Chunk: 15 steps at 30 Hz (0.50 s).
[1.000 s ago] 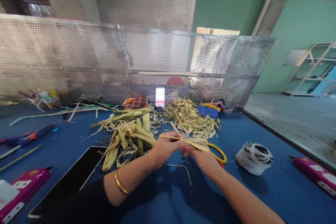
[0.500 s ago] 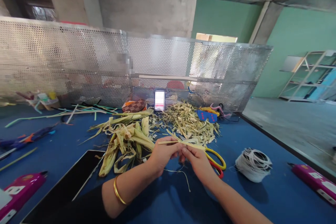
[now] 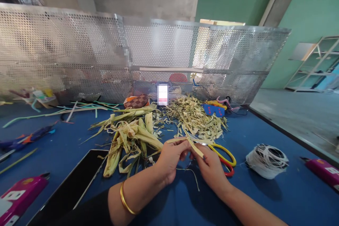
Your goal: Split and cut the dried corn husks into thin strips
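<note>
My left hand and my right hand meet above the blue table, fingers pinched on pale husk strips that cross between them. A thin fibre hangs down from the strips. My left wrist wears a gold bangle. Just beyond my right hand lie scissors with yellow and red handles. A heap of corn husks lies to the left of my hands.
A pile of shredded husk lies further back. A coil of white cord sits at the right, and a dark tablet at the near left. Pink staplers flank the table. A phone leans against a perforated metal screen.
My hands stayed together and worked the strips; the long strip that pointed right now tilts up between my fingers. The view shifted slightly.
</note>
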### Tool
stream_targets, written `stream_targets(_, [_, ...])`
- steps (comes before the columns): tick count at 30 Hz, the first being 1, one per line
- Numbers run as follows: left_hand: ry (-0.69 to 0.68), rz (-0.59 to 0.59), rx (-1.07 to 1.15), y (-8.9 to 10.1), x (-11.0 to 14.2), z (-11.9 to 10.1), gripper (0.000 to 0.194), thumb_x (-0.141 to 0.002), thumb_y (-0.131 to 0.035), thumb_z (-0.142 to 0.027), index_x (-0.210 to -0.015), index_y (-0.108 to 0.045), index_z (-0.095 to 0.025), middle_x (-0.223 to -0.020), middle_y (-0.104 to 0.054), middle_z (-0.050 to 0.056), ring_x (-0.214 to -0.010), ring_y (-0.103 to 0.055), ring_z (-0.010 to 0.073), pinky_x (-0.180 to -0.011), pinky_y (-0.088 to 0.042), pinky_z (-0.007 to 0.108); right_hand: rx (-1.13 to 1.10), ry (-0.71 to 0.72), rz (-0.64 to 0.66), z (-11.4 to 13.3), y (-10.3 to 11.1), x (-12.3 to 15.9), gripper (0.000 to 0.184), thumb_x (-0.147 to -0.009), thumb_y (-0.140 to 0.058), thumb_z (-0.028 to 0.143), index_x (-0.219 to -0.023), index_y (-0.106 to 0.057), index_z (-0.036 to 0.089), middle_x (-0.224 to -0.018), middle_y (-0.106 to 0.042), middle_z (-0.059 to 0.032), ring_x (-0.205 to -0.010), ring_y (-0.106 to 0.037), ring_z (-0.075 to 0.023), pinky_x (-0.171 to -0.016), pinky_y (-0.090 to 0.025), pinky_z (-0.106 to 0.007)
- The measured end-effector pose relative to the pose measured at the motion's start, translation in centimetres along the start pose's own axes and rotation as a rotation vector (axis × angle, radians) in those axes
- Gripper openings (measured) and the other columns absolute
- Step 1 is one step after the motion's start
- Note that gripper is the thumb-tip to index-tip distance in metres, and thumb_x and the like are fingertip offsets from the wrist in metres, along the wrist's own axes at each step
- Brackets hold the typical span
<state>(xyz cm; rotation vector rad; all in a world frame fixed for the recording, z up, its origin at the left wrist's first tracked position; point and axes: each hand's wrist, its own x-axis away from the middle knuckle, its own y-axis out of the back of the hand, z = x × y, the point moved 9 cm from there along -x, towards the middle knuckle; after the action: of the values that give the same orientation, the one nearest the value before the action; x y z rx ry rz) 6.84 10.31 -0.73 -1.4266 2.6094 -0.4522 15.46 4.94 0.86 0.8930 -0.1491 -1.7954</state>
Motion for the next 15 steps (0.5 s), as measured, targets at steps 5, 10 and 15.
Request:
stream_targets(5, [0.094,-0.059,0.057,0.5,0.2,0.9,0.034,-0.058,-0.074,-0.043,-0.056,-0.058,-0.013,-0.05,-0.043,-0.004,-0.046,-0.032,0.0042,-0.046,-0.025,0.02,0.098,0.033,0.052,0.4,-0.4,0.1,0.032,-0.093,-0.037,0.033,-0.068,-0.054,0.022,-0.067,-0.061,-0.0038,-0.066,-0.053,-0.0187,-0.064,-0.04,-0.03])
stream_targets(10, [0.022,-0.037,0.003,0.3,0.6,0.2,0.031,-0.062,-0.072,-0.042,-0.063,-0.063,-0.013,-0.055,-0.049,-0.001,-0.052,-0.041,0.0079,-0.052,-0.035,0.022,0.061,0.043,0.043,0.5,-0.3,0.2,0.031,-0.092,-0.039,0.034,-0.071,-0.058,0.023,-0.068,-0.061,-0.0044,-0.071,-0.056,-0.0203,-0.067,-0.043,-0.031])
stream_targets(15, [-0.155,-0.014,-0.177,0.5,0.0,-1.3,0.022,-0.069,-0.065,-0.035,-0.065,-0.067,-0.013,-0.066,-0.06,0.002,-0.059,-0.048,0.0101,-0.057,-0.04,0.022,-0.047,-0.005,0.023,0.3,0.4,-0.4,0.022,-0.087,-0.047,0.032,-0.079,-0.066,0.023,-0.081,-0.066,-0.005,-0.084,-0.059,-0.0222,-0.08,-0.044,-0.035])
